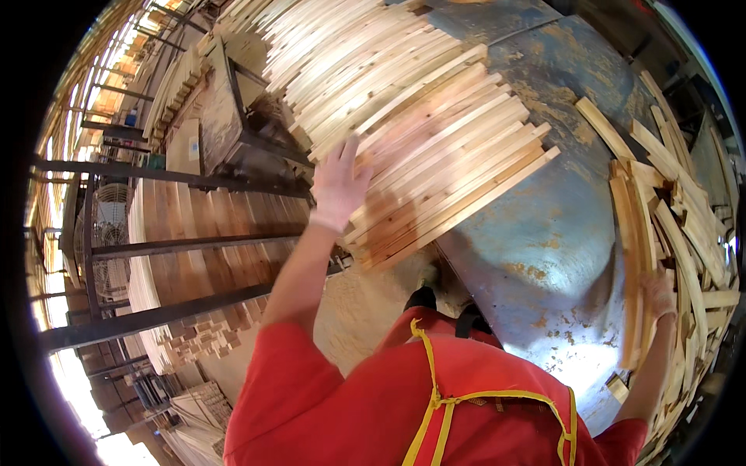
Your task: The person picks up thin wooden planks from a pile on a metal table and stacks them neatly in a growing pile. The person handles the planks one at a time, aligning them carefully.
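Note:
My left hand (340, 185) rests near the left ends of a row of pale wooden strips (458, 147), its fingers stretched out and slightly blurred. The strips lie side by side on a worn blue-grey metal table (536, 225), with their right ends uneven. Over at the right, my right hand (660, 293) is closed around the edge of a long wooden board (631, 256). That board lies along the near side of a jumbled heap of wooden pieces (688, 241). Part of the right hand's grip is hidden by the wood.
Left of me, dark metal bars (194, 250) cross in front of stacked boards (225, 213). A fan (111, 233) stands beyond them. Sawdust covers the floor (350, 311) below. A loose strip (604, 128) lies at the table's far right.

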{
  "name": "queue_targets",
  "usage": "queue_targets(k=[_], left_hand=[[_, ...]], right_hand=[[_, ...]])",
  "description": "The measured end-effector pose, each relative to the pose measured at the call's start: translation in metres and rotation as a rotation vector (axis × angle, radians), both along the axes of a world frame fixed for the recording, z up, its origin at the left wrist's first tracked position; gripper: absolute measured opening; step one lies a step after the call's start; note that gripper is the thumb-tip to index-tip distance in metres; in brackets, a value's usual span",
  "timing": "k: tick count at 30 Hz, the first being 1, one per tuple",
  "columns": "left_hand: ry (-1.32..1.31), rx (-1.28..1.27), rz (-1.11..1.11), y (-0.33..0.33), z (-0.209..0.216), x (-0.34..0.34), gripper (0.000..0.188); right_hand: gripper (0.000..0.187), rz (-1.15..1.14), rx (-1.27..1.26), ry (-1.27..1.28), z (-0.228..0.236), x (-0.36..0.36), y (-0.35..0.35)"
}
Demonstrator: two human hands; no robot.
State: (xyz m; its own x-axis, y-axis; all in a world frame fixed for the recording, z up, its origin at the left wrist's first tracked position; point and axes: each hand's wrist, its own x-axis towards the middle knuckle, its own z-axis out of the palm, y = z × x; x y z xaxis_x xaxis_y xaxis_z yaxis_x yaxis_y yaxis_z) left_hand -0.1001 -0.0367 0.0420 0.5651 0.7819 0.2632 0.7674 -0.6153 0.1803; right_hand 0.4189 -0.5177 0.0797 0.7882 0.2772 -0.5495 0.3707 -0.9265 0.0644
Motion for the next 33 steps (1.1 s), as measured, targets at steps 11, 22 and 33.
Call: queue_targets(k=[11,22,33], left_hand=[[-0.658,-1.405,0.589,-0.125,-0.096,-0.123,0.055],[-0.54,-2.033,-0.037,-0.049,0.021,-0.057,0.064],[0.436,-0.489,-0.475,-0.012,0.023,0.02,0.072]], right_hand=[[0.062,-0.206,0.743,0.315,-0.153,-0.241,0.191],[0.083,-0.088,0.424,-0.458,-0.099,-0.162,0.079],[0.063,-0.678,1.164,0.424,-0.14,-0.254,0.108]])
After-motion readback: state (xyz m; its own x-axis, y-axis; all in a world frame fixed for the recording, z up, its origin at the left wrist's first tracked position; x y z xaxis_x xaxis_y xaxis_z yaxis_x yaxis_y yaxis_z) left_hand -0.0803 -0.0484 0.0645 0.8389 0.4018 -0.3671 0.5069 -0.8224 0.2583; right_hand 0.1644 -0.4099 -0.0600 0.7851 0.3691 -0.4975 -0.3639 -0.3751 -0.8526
